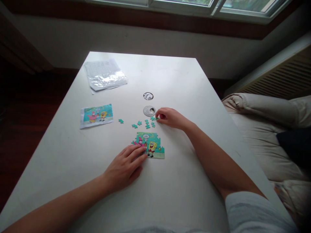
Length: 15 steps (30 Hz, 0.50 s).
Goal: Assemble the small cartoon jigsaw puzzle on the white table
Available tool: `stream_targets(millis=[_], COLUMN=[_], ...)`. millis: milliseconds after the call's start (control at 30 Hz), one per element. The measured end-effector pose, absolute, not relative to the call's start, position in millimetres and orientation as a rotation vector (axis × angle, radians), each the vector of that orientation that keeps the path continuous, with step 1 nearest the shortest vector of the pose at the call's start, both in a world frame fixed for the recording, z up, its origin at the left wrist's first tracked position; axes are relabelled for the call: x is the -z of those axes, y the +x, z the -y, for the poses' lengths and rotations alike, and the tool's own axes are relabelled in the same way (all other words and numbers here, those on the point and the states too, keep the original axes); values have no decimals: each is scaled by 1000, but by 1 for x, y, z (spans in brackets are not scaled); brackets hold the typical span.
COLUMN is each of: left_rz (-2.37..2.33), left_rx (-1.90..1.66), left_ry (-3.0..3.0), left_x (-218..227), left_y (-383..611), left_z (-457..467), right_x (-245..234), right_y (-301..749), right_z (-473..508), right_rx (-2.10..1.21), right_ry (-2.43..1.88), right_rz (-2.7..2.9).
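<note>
A partly assembled jigsaw puzzle (155,141) with cartoon figures on a teal ground lies on the white table. My left hand (127,163) rests on its lower left part, fingers stretched out and covering some of the picture. Beyond the puzzle, my right hand (171,117) has thumb and forefinger pinched at a small teal puzzle piece, mostly hidden by the fingertips. Just left of those fingertips are several loose teal pieces (147,126). One loose piece (120,121) lies farther left, apart from the others.
A printed reference picture (98,115) lies left of the loose pieces. Papers in a clear plastic sleeve (105,74) are at the table's far left. A round metal lid (149,110) and a round hole (148,96) are mid-table. A cushioned seat (259,139) stands right.
</note>
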<state>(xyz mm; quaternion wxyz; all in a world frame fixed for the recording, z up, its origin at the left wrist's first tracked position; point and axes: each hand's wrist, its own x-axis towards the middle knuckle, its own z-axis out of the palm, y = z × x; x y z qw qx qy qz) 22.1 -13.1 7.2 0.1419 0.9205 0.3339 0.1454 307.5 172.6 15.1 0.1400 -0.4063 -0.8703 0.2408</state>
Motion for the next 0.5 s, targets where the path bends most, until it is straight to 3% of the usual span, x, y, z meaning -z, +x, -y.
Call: stream_targets(millis=[500], left_rz=[-960], left_rx=[-424], left_ry=[2664], left_x=[-7], left_y=[22], left_z=[13], right_x=[-23], right_y=[306], right_z=[-166], right_rx=[-752], right_ry=[-1177], right_rz=[2490])
